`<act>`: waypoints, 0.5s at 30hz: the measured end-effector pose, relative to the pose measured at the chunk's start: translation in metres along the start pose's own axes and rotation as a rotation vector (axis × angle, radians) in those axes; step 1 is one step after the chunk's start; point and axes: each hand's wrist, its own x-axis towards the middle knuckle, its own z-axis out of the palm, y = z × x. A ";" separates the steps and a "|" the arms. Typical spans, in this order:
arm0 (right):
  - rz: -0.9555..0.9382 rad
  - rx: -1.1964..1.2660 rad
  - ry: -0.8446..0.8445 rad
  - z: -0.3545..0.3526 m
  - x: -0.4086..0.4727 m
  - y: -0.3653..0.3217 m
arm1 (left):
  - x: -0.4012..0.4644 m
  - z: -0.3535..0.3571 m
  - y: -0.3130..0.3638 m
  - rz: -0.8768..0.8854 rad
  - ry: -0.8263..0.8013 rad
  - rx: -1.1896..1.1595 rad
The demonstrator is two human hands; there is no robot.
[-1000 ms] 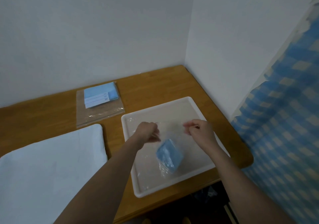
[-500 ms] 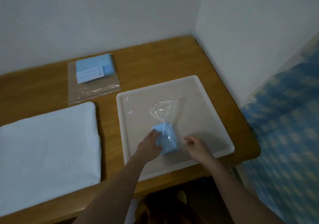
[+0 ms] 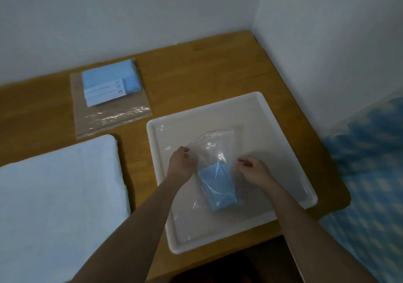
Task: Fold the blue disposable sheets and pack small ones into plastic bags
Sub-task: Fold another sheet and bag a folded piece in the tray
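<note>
Since the earlier frame both hands have moved farther up the plastic bag (image 3: pixel 214 151). The left hand (image 3: pixel 182 162) has its grip pinched on the bag's left edge; the right hand (image 3: pixel 254 170) pinches its right side. The folded blue sheet (image 3: pixel 219 190) sits inside the bag's near end, over the white tray (image 3: pixel 272 130). On the tabletop (image 3: pixel 196 73), a white folded cloth (image 3: pixel 58 195) lies left; a flat bag pack (image 3: pixel 109 95) lies far left.

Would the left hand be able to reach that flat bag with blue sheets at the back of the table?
Probably yes. Bare table lies between the left hand and the flat bag, with nothing standing in between. But the hand now pinches the clear bag on the tray.
</note>
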 end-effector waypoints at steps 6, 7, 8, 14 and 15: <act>0.047 0.178 0.018 0.027 0.024 -0.016 | 0.036 0.001 0.001 -0.128 -0.034 -0.319; 0.047 0.189 0.044 0.029 0.023 -0.016 | 0.040 0.000 0.000 -0.120 -0.050 -0.342; 0.055 0.228 0.054 0.030 0.022 -0.015 | 0.043 -0.002 -0.001 -0.121 -0.064 -0.372; 0.049 0.519 -0.031 0.037 0.010 -0.023 | 0.051 -0.013 -0.001 -0.171 -0.131 -0.523; 0.042 0.467 -0.013 0.039 0.010 -0.023 | 0.051 -0.015 0.000 -0.165 -0.146 -0.524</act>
